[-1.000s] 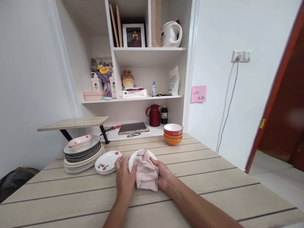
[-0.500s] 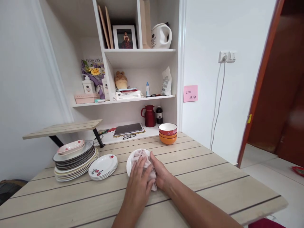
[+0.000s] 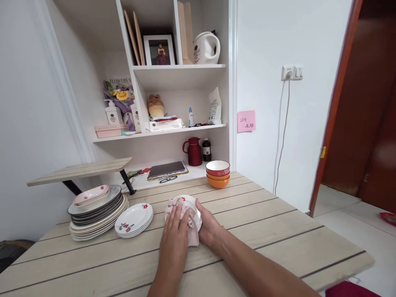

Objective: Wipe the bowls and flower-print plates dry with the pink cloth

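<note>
My left hand [image 3: 176, 230] lies over a crumpled pale pink cloth [image 3: 193, 234] and presses it onto a small white plate [image 3: 189, 200] with red flowers. The cloth covers much of the plate's left and middle, and one end hangs over its near edge. Gripping the plate's right rim is my right hand [image 3: 209, 226], its thumb along the edge and its other fingers partly hidden. Left of these, a low stack of similar flowered plates [image 3: 137, 216] rests on the table. Farther left stands a taller stack of mixed plates [image 3: 95, 222], topped by oval pink-dotted dishes [image 3: 93, 194].
Stacked red and orange bowls [image 3: 218, 175] stand at the table's back right. A small raised wooden shelf [image 3: 80, 170] is at the back left. Behind the table [image 3: 262, 231] are a laptop [image 3: 167, 168], glasses [image 3: 168, 179] and a red jug [image 3: 194, 152].
My left hand has slid the cloth leftward across the plate, uncovering its right side and a red flower near the far rim. The right hand stays at the rim.
</note>
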A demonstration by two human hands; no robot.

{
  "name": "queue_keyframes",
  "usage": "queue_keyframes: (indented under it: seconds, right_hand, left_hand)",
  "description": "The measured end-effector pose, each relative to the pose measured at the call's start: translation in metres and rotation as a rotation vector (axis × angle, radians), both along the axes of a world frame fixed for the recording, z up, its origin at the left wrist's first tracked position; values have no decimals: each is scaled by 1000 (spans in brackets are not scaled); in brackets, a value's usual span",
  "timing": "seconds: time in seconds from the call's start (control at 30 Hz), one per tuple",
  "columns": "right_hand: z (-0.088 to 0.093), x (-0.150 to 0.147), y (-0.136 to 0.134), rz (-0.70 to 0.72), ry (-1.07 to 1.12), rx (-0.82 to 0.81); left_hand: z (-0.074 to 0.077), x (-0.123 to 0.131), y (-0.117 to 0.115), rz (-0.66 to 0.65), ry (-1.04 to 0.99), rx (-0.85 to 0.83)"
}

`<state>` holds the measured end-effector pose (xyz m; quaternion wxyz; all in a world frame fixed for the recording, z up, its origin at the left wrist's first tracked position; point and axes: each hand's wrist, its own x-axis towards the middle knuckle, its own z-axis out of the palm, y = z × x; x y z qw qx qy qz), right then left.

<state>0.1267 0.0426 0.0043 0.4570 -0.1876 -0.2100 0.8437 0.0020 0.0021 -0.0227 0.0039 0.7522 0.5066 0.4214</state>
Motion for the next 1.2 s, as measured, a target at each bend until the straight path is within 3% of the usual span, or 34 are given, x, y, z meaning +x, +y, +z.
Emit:
queue_keyframes:
  seconds: [0.17,0.27,0.37,0.5,0.6,0.77,0.9,0.97,1.13,1.2]
  right_hand:
    - [-2,7,3,5,-44,-1]
    - [-2,10,-1,50,-141,23]
    - [-1,8,-5,64,-160,58]
    - [1,0,-7,38,-74,57]
    - [2,-3,-4,9,-12,34]
    - [0,7,2,-9,-41,-3]
    - [2,14,-2,50,-217,-32]
    - [3,12,-6,63,-245,-22]
    - [3,-1,-8,60,-82,39]
    - [2,-3,-5,54,-19,43]
  left_hand:
    - [-2,2,2,-278,-258,-84]
    - [-2,5,1,-407,-263,-78]
    - [2,7,-2,-374,-225,-56]
    - [10,6,-4,-170,-288,-39]
    - [11,2,-3,-106,-356,-70]
    - [2,4,0,-228,-415,-123]
    - [-4,11,2,-387,-150,-12]
    - [-6,11,3,-334,57,78]
    - [-8,3,4,173,241,179]
    - [-11,-1,4,266,290,178]
